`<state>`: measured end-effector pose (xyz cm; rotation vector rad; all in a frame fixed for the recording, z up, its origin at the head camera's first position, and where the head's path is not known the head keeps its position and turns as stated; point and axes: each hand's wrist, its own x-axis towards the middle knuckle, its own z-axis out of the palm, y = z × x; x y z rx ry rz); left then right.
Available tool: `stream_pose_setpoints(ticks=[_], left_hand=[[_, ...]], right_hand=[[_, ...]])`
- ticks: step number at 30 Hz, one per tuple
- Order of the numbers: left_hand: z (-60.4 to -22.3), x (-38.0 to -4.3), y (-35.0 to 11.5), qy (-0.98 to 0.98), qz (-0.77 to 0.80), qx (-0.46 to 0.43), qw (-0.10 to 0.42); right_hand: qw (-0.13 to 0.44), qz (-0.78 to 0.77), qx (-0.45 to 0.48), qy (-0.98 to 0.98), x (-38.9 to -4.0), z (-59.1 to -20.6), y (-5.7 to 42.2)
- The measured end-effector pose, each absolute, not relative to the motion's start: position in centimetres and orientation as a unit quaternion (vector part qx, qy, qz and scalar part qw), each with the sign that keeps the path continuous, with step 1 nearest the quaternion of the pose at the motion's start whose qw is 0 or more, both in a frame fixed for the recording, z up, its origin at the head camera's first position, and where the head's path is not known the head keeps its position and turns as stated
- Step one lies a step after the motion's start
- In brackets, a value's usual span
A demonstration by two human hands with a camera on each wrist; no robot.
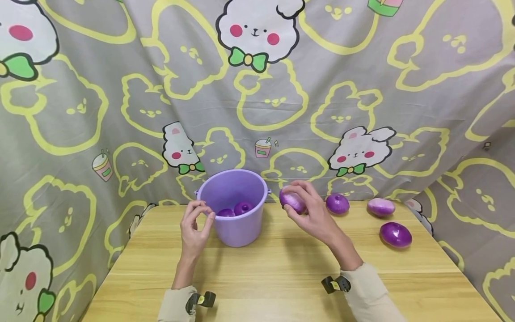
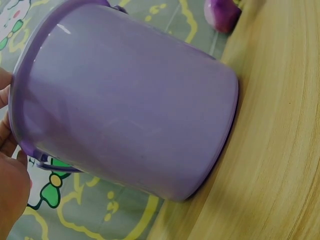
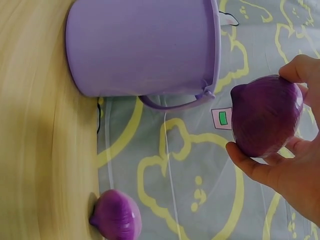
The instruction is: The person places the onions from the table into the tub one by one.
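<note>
A purple bucket (image 1: 238,230) stands upright on the table. At its front left, my left hand (image 1: 194,230) pinches the rim between thumb and fingers; in the left wrist view the hand (image 2: 12,187) shows only in part at the edge. Inside the bucket lie two red onions, one (image 1: 243,208) partly behind the other and both cut off by the rim. To the right of the bucket, my right hand (image 1: 315,217) grips another red onion (image 3: 265,117) above the tabletop, thumb and fingers round its sides.
Three more red onions rest on the table at the right: one (image 1: 337,204) near the back edge, one (image 1: 381,207) farther right and one (image 1: 396,235) in front of that. A patterned grey curtain (image 1: 281,112) hangs behind the wooden table (image 1: 257,277).
</note>
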<state>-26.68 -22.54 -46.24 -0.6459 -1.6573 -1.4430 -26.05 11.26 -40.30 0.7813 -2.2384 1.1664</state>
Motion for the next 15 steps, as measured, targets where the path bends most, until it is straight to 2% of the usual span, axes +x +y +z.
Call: stream_pose_setpoints(ticks=[15], left_hand=[[-46.1, -26.6, -22.6, -0.662, -0.575, -0.256, 0.408]], right_hand=[[0.24, 0.437, 0.306, -0.811, -27.0, -39.2, 9.3]])
